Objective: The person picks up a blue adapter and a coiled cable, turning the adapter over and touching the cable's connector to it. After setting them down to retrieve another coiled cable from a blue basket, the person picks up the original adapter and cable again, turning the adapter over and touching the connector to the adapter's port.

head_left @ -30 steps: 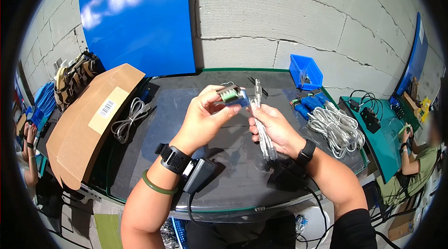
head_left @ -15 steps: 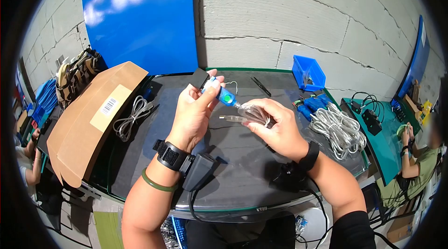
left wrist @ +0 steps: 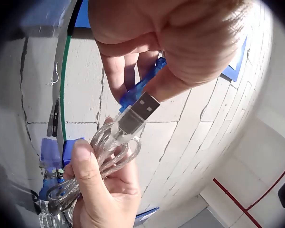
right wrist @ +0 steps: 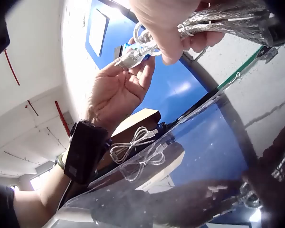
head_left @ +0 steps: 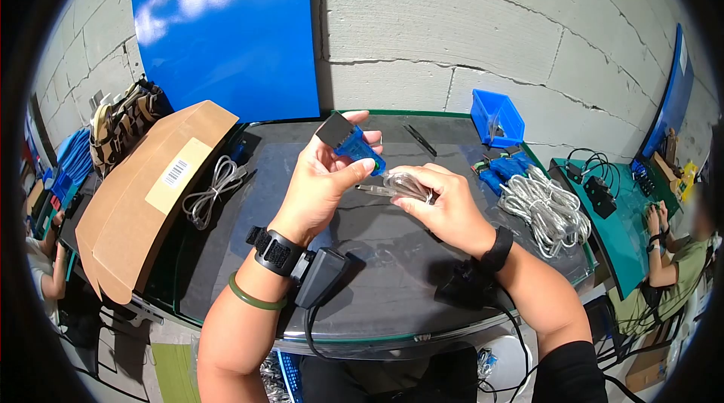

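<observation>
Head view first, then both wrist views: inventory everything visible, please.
Adapter: one, blue with black end, in left grip
Coiled cable: one, clear-silver, in right grip
USB plug: one, metal, beside adapter
Table: one, dark, centre
Cardboard box: one, brown, left
Tied cable: one, grey, right of box
Slim tool: one, black, table's far side
Bin: one, blue, far-right corner
Cable pile: count unclear, silver, right
Large panel: one, blue, upper left
Bag: one, camouflage, far left
Side table: one, green, far right
Left grip: one, bare, centre
Right grip: one, bare, right of left grip
</observation>
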The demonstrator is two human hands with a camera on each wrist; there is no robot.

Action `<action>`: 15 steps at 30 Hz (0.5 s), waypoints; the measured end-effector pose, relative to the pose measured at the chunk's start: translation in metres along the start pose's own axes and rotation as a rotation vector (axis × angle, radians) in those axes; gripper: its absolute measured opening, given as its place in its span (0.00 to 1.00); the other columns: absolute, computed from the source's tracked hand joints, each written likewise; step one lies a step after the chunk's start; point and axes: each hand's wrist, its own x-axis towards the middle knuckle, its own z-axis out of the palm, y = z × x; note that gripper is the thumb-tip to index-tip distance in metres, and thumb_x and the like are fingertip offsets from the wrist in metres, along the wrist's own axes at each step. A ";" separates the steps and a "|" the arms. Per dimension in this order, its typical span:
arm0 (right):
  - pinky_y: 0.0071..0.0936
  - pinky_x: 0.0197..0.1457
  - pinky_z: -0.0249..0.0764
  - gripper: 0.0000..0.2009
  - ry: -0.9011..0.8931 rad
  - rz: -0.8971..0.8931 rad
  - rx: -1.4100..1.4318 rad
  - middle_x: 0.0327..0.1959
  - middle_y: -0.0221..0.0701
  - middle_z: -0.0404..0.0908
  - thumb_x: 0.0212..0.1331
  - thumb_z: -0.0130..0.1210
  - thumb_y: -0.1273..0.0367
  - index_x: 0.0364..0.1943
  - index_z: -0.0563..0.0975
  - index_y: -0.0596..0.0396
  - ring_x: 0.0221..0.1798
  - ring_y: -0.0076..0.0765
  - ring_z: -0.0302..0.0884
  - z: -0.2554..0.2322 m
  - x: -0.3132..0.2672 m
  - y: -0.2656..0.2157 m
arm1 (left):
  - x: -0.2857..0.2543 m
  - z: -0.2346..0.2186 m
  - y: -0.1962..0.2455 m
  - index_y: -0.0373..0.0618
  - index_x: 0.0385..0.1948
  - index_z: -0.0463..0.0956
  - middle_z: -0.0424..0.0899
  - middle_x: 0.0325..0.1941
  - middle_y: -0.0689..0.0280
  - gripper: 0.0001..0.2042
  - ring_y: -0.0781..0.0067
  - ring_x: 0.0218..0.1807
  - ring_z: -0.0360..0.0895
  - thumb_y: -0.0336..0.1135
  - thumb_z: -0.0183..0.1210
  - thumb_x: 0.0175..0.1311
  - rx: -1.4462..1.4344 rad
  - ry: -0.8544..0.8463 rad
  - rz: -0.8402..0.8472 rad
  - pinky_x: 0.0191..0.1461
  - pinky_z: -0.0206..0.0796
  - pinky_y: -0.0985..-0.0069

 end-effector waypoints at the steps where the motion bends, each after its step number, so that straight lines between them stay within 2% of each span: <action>1: 0.22 0.32 0.65 0.16 0.000 0.000 0.000 0.26 0.32 0.74 0.45 0.61 0.73 0.42 0.77 0.56 0.27 0.26 0.69 0.000 0.000 0.000 | 0.000 0.000 0.000 0.46 0.58 0.59 0.73 0.51 0.61 0.30 0.69 0.52 0.72 0.21 0.59 0.51 0.000 0.000 0.000 0.55 0.66 0.72; 7: 0.22 0.31 0.65 0.16 -0.013 0.026 0.005 0.26 0.32 0.74 0.45 0.61 0.73 0.42 0.77 0.56 0.27 0.26 0.69 0.000 0.000 -0.001 | -0.001 0.003 0.002 0.43 0.56 0.61 0.74 0.49 0.60 0.28 0.71 0.51 0.72 0.20 0.58 0.50 0.005 0.000 0.002 0.55 0.66 0.73; 9: 0.22 0.31 0.65 0.16 -0.013 0.021 -0.008 0.26 0.31 0.74 0.45 0.61 0.73 0.42 0.77 0.56 0.27 0.25 0.68 0.000 0.000 -0.001 | -0.002 0.005 0.003 0.46 0.56 0.61 0.74 0.50 0.61 0.23 0.68 0.52 0.72 0.40 0.55 0.60 0.103 0.020 0.022 0.54 0.66 0.71; 10: 0.22 0.31 0.65 0.16 -0.013 0.021 -0.008 0.26 0.31 0.74 0.45 0.61 0.73 0.42 0.77 0.56 0.27 0.25 0.68 0.000 0.000 -0.001 | -0.002 0.006 0.006 0.46 0.56 0.61 0.74 0.50 0.61 0.23 0.68 0.52 0.72 0.40 0.55 0.60 0.103 0.020 0.022 0.54 0.66 0.71; 12: 0.28 0.31 0.66 0.17 -0.018 0.019 -0.036 0.25 0.36 0.72 0.46 0.59 0.73 0.44 0.76 0.53 0.26 0.36 0.71 -0.001 0.000 -0.002 | 0.000 0.005 0.012 0.46 0.54 0.62 0.73 0.50 0.58 0.27 0.65 0.52 0.73 0.58 0.41 0.64 -0.214 0.024 -0.161 0.52 0.69 0.66; 13: 0.28 0.31 0.66 0.17 -0.018 0.019 -0.036 0.25 0.36 0.72 0.46 0.59 0.73 0.44 0.76 0.53 0.26 0.36 0.71 -0.002 0.000 -0.003 | 0.001 0.005 0.012 0.45 0.52 0.64 0.74 0.49 0.56 0.32 0.62 0.52 0.73 0.65 0.30 0.62 -0.280 -0.016 -0.162 0.49 0.71 0.61; 15: 0.29 0.31 0.67 0.16 -0.015 0.000 -0.057 0.26 0.36 0.72 0.46 0.59 0.73 0.44 0.76 0.53 0.27 0.38 0.71 -0.002 -0.001 -0.003 | 0.001 0.001 0.011 0.43 0.50 0.65 0.75 0.47 0.56 0.30 0.60 0.52 0.73 0.62 0.33 0.63 -0.370 -0.069 -0.163 0.48 0.72 0.58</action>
